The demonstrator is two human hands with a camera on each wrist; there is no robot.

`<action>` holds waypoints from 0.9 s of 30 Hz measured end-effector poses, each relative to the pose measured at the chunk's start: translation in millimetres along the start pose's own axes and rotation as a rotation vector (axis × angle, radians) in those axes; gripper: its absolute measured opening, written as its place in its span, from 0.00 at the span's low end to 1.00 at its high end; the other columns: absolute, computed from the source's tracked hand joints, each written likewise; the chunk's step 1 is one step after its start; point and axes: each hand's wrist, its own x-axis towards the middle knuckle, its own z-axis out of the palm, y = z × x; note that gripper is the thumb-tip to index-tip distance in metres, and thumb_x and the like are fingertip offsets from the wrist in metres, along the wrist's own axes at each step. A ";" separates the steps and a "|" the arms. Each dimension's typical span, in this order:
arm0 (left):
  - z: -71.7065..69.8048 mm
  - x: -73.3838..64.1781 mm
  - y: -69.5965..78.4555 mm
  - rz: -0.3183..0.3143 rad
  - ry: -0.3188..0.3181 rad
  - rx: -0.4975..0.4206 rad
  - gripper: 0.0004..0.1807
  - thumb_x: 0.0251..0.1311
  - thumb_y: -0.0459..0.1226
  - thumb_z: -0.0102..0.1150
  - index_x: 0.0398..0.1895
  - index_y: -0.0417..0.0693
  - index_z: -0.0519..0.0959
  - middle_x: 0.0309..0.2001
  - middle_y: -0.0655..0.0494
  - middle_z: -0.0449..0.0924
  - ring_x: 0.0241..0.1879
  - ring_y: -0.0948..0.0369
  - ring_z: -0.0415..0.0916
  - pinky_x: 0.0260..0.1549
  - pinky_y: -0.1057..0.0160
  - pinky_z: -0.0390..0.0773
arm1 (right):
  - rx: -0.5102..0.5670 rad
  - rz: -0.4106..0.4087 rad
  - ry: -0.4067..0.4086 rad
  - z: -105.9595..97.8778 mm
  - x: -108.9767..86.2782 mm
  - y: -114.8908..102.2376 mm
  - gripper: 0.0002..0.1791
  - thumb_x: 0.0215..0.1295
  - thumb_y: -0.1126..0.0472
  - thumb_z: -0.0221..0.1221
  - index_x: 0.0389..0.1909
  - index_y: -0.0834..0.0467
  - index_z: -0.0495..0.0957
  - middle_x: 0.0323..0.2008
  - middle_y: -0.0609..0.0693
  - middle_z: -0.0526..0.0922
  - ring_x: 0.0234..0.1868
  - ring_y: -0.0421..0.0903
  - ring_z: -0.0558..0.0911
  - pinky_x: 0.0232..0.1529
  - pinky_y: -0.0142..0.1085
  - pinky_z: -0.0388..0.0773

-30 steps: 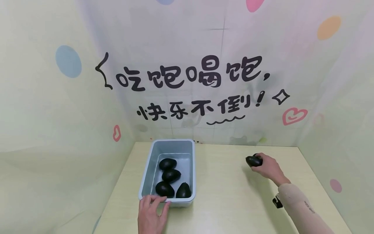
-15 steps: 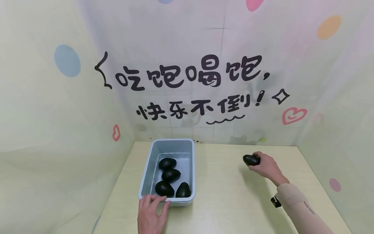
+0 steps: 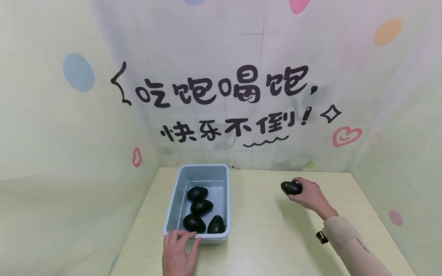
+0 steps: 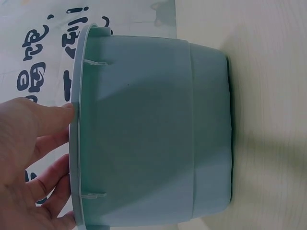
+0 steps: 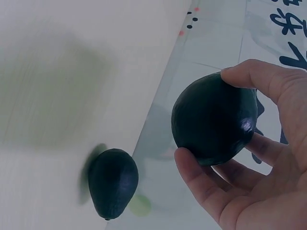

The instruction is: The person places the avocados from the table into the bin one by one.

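My right hand (image 3: 309,194) holds a dark avocado (image 3: 291,188) above the right part of the table, thumb on one side and fingers on the other. In the right wrist view another avocado (image 5: 113,183) lies on the table; in the head view my hand almost wholly hides it. My left hand (image 3: 178,253) holds the near rim of a light blue plastic bin (image 3: 228,199) with thumb and fingertips; the left wrist view shows fingertips (image 4: 61,115) at the rim. Several avocados (image 3: 202,207) lie on the bin's floor.
The bin stands on the left part of a pale wooden table (image 3: 257,226). A printed cloth backdrop (image 3: 221,50) with black lettering rises behind the table's back edge, and cloth walls flank both sides.
My right hand has moved slightly left, carrying the avocado above the table toward the bin. The left hand and the avocados in the bin have stayed put.
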 end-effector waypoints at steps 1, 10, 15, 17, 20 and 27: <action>-0.2 0.1 -0.1 0.002 0.002 -0.001 0.13 0.49 0.41 0.85 0.36 0.51 0.91 0.38 0.57 0.76 0.45 0.55 0.72 0.46 0.51 0.75 | -0.001 0.001 -0.001 -0.1 0.1 -1.1 0.35 0.56 0.53 0.72 0.63 0.64 0.77 0.52 0.64 0.87 0.44 0.55 0.84 0.43 0.48 0.79; -0.7 0.3 1.0 -0.016 -0.016 0.000 0.13 0.50 0.41 0.85 0.37 0.52 0.91 0.38 0.57 0.76 0.46 0.55 0.72 0.47 0.50 0.76 | 0.009 -0.009 -0.005 -1.6 2.2 -7.1 0.36 0.57 0.53 0.73 0.64 0.64 0.77 0.54 0.65 0.86 0.45 0.55 0.85 0.44 0.50 0.80; -0.7 -0.5 1.7 -0.035 -0.023 -0.003 0.12 0.50 0.41 0.85 0.37 0.51 0.91 0.38 0.57 0.76 0.47 0.54 0.72 0.48 0.49 0.76 | 0.028 -0.008 -0.025 -1.0 3.3 -10.4 0.37 0.58 0.52 0.74 0.66 0.64 0.77 0.55 0.65 0.86 0.46 0.55 0.85 0.44 0.50 0.81; -0.7 -0.4 1.6 -0.039 -0.026 -0.007 0.12 0.51 0.41 0.85 0.37 0.51 0.91 0.38 0.56 0.76 0.47 0.54 0.72 0.49 0.49 0.76 | 0.033 -0.008 -0.026 -0.7 3.4 -12.4 0.37 0.58 0.52 0.74 0.66 0.63 0.77 0.55 0.65 0.86 0.46 0.55 0.85 0.45 0.50 0.81; -0.4 -0.3 1.6 -0.039 -0.034 -0.004 0.12 0.52 0.41 0.84 0.38 0.51 0.91 0.39 0.57 0.76 0.47 0.54 0.72 0.49 0.49 0.76 | 0.040 -0.006 -0.030 0.0 2.7 -15.5 0.37 0.58 0.53 0.74 0.66 0.64 0.76 0.56 0.65 0.85 0.46 0.55 0.85 0.45 0.50 0.81; -0.1 -0.5 0.9 -0.039 -0.037 -0.003 0.13 0.51 0.41 0.84 0.38 0.51 0.91 0.39 0.56 0.76 0.47 0.54 0.72 0.49 0.49 0.76 | 0.052 -0.008 -0.033 3.0 4.1 -23.8 0.36 0.59 0.52 0.74 0.67 0.62 0.77 0.57 0.65 0.85 0.47 0.55 0.85 0.46 0.51 0.82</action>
